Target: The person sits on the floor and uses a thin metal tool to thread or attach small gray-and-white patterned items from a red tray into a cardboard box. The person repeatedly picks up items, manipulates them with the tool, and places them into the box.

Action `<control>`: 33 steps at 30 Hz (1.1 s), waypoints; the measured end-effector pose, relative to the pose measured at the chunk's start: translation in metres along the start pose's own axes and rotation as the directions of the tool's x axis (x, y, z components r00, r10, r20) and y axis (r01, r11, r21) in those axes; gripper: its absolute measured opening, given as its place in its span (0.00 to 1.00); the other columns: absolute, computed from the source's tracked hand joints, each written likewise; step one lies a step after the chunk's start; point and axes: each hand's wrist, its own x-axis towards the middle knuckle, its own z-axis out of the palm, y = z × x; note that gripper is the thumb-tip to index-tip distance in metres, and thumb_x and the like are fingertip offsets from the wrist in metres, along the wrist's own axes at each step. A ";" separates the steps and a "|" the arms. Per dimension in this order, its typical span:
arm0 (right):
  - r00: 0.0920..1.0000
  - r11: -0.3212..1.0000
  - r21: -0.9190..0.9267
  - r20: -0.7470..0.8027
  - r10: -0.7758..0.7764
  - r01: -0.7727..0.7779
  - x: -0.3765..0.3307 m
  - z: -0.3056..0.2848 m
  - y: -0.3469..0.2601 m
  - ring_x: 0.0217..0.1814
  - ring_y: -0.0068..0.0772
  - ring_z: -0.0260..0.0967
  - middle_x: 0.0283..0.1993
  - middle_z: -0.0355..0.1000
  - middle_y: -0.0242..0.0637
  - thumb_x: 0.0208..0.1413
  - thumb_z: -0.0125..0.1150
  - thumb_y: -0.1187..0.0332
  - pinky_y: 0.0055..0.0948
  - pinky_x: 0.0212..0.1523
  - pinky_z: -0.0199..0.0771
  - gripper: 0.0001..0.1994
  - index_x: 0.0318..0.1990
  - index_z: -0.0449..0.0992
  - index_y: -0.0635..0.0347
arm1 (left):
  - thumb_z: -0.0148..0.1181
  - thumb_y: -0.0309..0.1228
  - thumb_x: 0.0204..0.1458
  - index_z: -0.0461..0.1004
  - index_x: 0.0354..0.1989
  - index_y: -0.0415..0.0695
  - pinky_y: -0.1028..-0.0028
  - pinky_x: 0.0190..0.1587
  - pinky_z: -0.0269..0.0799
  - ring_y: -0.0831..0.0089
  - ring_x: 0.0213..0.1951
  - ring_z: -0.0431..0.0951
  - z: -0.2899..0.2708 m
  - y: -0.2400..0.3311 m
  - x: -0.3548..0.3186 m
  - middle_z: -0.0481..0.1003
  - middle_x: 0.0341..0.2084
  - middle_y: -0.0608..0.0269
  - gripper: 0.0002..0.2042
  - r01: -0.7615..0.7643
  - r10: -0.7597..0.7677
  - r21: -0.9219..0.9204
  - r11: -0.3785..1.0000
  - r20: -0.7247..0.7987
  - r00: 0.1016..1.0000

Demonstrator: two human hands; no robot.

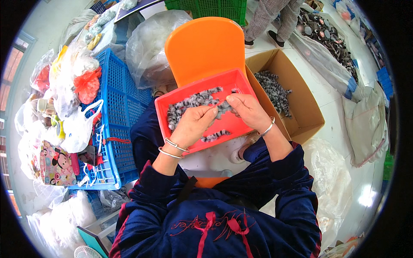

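Note:
Above a red plastic tray (232,82), my left hand (192,122) and my right hand (250,112) meet with their fingertips pinched. Between them is a furry grey piece with black stripes (223,111), like a small plush tail. A thin reddish strip or tool shows by the fingertips, too small to make out. Inside the tray lie more striped furry pieces (193,101), heaped on the far left, with another striped piece (216,136) at the near side. My fingers partly hide the held piece.
The tray rests against an orange chair (204,45). To its right, a cardboard box (307,112) holds many striped pieces. A blue crate (118,116) piled with bags stands left. Beyond are a clear plastic bag (152,47), a green crate (215,6) and a person's checked trousers (273,21).

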 end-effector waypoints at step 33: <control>0.942 0.935 -0.311 -0.331 0.062 -0.171 0.013 -0.092 0.037 0.28 0.19 0.57 0.22 0.62 0.28 0.60 0.55 0.62 0.26 0.30 0.63 0.15 0.27 0.70 0.66 | 0.60 0.30 0.47 0.75 0.26 0.38 0.72 0.33 0.73 0.73 0.27 0.77 -0.030 -0.105 0.098 0.77 0.22 0.59 0.07 -0.134 0.072 0.464 0.875 0.148 0.986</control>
